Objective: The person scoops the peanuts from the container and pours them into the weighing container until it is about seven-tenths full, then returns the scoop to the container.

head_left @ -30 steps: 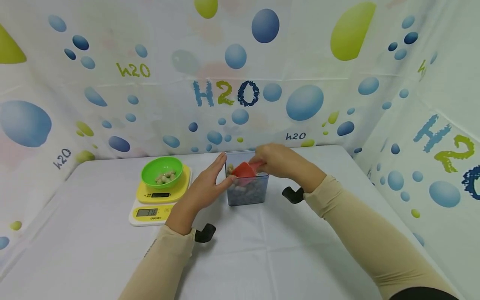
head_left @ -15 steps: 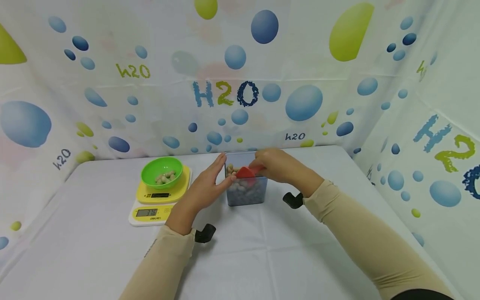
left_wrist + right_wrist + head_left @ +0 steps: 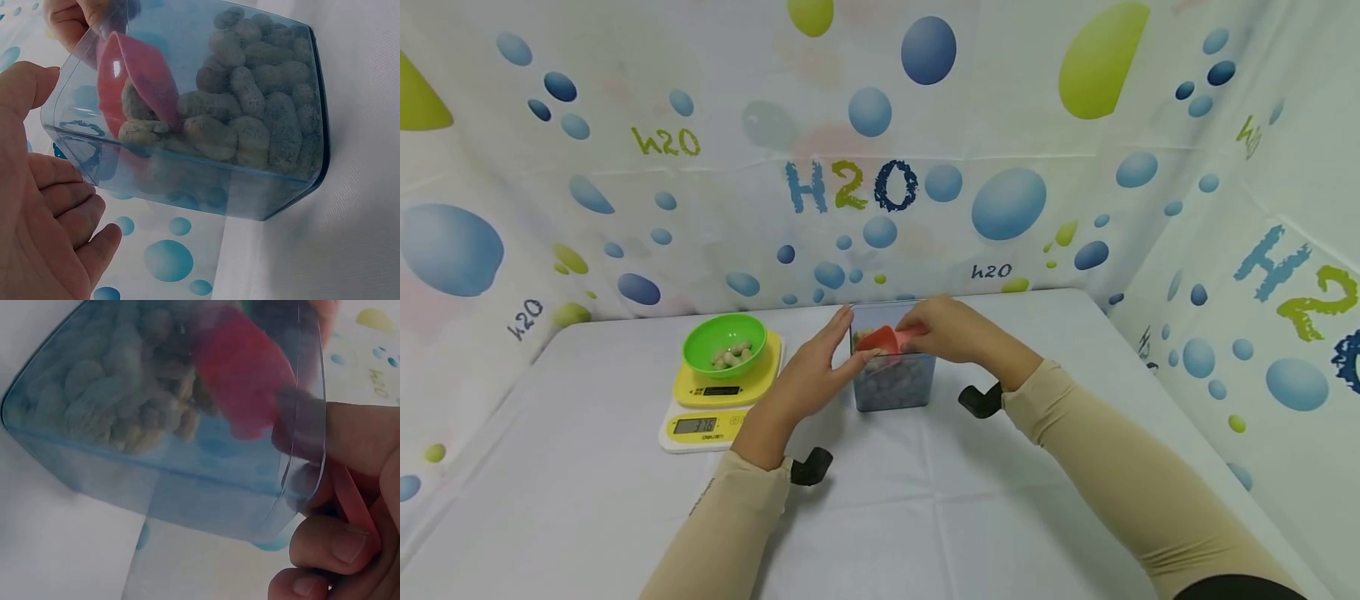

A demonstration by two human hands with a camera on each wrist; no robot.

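Observation:
A clear bluish container [image 3: 895,392] stands on the table, partly filled with unshelled peanuts [image 3: 250,94]. My right hand [image 3: 951,329] grips the handle of a red scoop [image 3: 880,339], whose bowl is inside the container near the rim. Through the wall in the left wrist view, the scoop [image 3: 147,69] has some peanuts at its mouth. Straight and spread, the fingers of my left hand [image 3: 808,379] lie along the container's left side, with the thumb at the front rim. In the right wrist view the fingers curl around the handle at the container's edge.
Left of the container is a yellow and white kitchen scale [image 3: 760,392] with a lit display. On it sits a green bowl [image 3: 700,343] holding several peanuts. A patterned curtain [image 3: 880,267] hangs behind the white tablecloth [image 3: 865,533].
The scoop dipped lower among the peanuts half a second ago. Now it has risen and shifted slightly left with my right hand. My left hand stays in place.

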